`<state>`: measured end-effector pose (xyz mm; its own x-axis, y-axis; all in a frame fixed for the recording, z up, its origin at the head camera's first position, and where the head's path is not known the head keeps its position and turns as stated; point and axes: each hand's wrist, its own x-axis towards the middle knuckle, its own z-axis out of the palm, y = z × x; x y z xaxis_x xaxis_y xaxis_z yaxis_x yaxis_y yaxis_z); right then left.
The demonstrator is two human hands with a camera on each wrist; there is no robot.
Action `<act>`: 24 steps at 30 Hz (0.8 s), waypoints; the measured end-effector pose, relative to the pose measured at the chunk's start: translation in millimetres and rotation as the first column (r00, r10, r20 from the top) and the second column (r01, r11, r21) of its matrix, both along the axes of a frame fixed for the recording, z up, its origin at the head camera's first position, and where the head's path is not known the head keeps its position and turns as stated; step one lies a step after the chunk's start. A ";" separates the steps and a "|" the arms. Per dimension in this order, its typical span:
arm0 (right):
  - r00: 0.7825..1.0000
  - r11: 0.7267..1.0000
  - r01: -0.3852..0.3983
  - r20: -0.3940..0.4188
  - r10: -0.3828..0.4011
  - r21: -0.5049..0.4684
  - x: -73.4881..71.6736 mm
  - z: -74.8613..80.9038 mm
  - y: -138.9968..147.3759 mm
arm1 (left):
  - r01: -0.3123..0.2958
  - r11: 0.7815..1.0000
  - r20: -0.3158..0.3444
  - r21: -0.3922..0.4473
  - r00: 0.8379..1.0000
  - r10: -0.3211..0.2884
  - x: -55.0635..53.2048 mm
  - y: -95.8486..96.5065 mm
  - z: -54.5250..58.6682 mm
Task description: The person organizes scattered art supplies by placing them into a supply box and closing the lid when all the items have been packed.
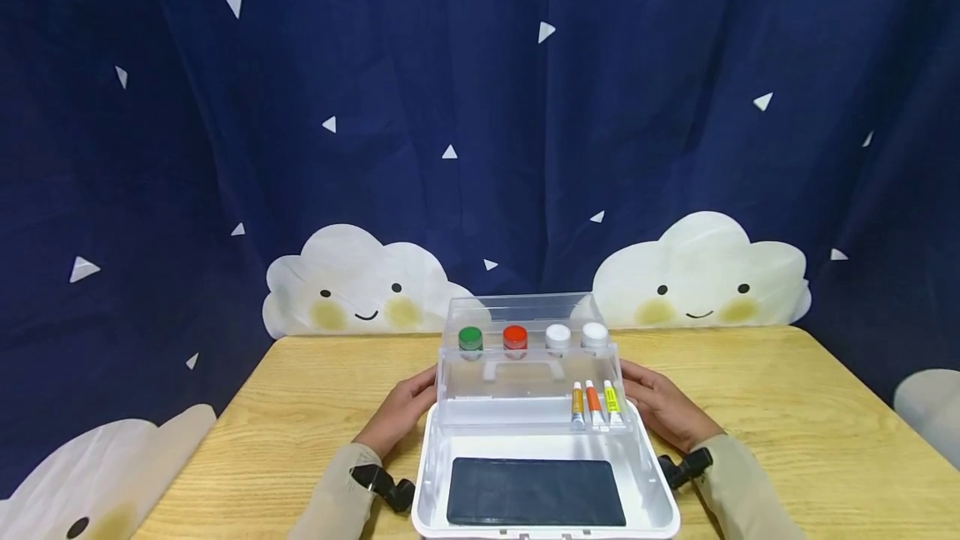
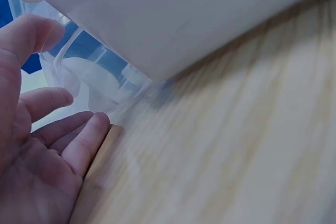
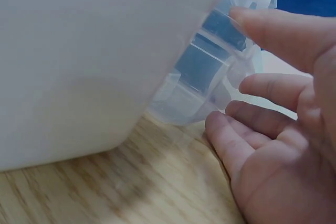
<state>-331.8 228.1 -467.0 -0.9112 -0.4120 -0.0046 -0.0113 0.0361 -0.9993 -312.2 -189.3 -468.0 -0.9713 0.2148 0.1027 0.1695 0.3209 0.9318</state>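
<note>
A white plastic storage box [image 1: 423,473] stands open, with clear fold-out trays [image 1: 510,411] at its far side. The upper tray holds small jars: one with a green lid [image 1: 470,340], one with a red lid [image 1: 515,338] and two white-lidded jars [image 1: 558,337]. Three paint tubes [image 1: 594,402] lie at the right of the lower tray. Inside the box lies a dark flat rectangle [image 1: 536,492]. My left hand [image 1: 400,413] is at the trays' left side and my right hand [image 1: 663,408] at their right, fingers loosely bent; firm contact is unclear.
The box rests on a light wooden table [image 1: 300,407]. Behind the table hangs a navy curtain [image 1: 495,190] with white triangles and smiling clouds. Black wrist cameras [image 1: 384,486] sit on both sleeves, close to the box's sides.
</note>
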 end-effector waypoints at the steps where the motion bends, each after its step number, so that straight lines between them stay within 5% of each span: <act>1: 1.000 1.000 0.002 0.002 -0.002 0.001 0.2 0.0 0.2 | -0.002 1.000 0.002 -0.001 1.000 0.002 -0.2 0.1 -0.2; 13: 1.000 1.000 -0.018 -0.025 0.017 -0.017 -1.2 -2.0 2.1 | -0.028 0.999 0.008 0.019 1.000 0.028 0.2 2.7 2.6; 24: 0.999 0.999 -0.018 -0.044 0.016 -0.028 0.6 -0.2 2.3 | 0.042 0.994 0.012 0.096 0.999 -0.044 -1.1 1.2 3.0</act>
